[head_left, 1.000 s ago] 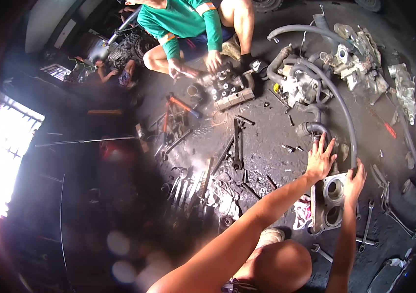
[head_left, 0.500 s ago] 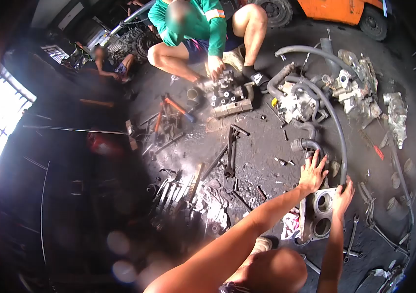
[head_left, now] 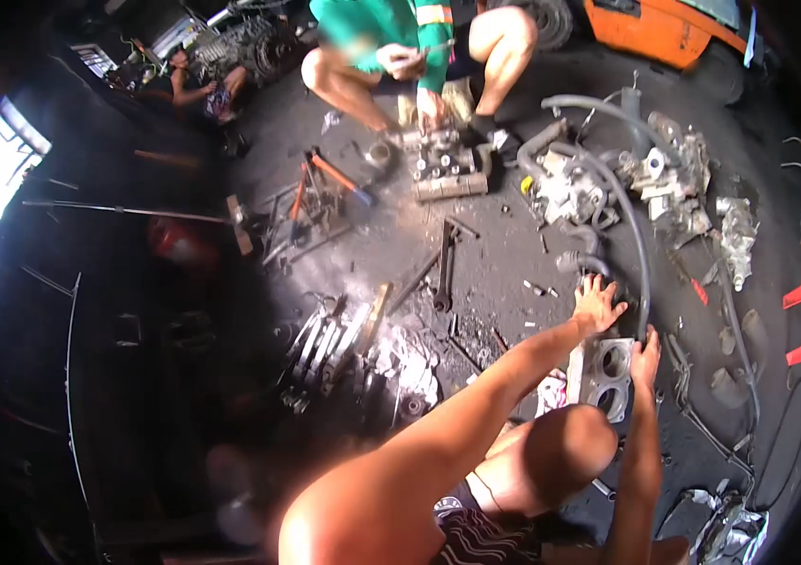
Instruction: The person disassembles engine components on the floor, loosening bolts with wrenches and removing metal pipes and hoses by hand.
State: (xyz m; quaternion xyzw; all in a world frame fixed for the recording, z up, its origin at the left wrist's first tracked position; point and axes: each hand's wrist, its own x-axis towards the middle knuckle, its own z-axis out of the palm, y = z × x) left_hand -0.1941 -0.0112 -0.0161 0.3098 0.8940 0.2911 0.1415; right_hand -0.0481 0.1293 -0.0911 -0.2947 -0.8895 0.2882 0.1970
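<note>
A grey metal engine block with two round bores (head_left: 596, 388) sits on the floor in front of my bent knee. My right hand (head_left: 644, 362) holds its right edge, with fingers curled over the upper corner. Just beyond the block, my left hand (head_left: 598, 307) lies with fingers spread on dark parts beside a curved black hose (head_left: 589, 264); what is under the palm is hidden. A long grey hose (head_left: 643, 245) arcs down from the machine parts and ends close to my right fingers. Left of the block lies a red-and-white rag (head_left: 551, 394).
Across from me a person in a green top (head_left: 391, 28) squats over another engine part (head_left: 446, 169). Wrenches (head_left: 444, 282), orange-handled tools (head_left: 335, 174) and shiny metal parts (head_left: 330, 339) lie to the left. Engine assemblies (head_left: 575, 188) stand further off; an orange vehicle (head_left: 650, 33) is behind.
My view has shifted and tilted. Both hands keep nearly the same places on the parts. The person opposite has raised one hand, which now holds a thin object.
</note>
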